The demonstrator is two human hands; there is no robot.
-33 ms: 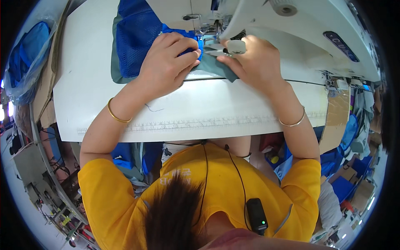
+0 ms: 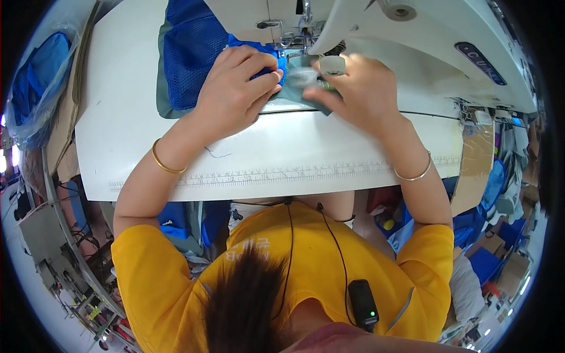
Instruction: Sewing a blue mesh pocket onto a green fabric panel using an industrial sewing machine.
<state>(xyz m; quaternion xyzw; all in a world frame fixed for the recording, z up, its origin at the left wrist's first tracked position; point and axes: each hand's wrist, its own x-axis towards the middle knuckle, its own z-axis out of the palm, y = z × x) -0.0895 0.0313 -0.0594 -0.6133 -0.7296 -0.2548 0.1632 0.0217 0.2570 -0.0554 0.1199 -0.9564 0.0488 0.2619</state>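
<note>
My left hand is closed on the bright blue edge of a blue mesh fabric piece, its fingertips pressed together beside the needle area. Grey-green fabric shows under and around that edge. In my right hand is a pair of thread snips, blurred by motion, with the blades toward the blue edge. A white rounded piece sits at the right fingers; its kind is unclear. Just beyond both hands are the presser foot and needle parts of a white sewing machine.
The white table carries a printed ruler scale near its front edge. A loose dark thread lies left of centre. At the left hangs a plastic bag with blue cloth; cardboard stands at the right edge.
The thread snips and right fingers have shifted slightly and are now smeared by motion. The needle parts of the machine look slightly changed. The left hand and fabric hold nearly still.
</note>
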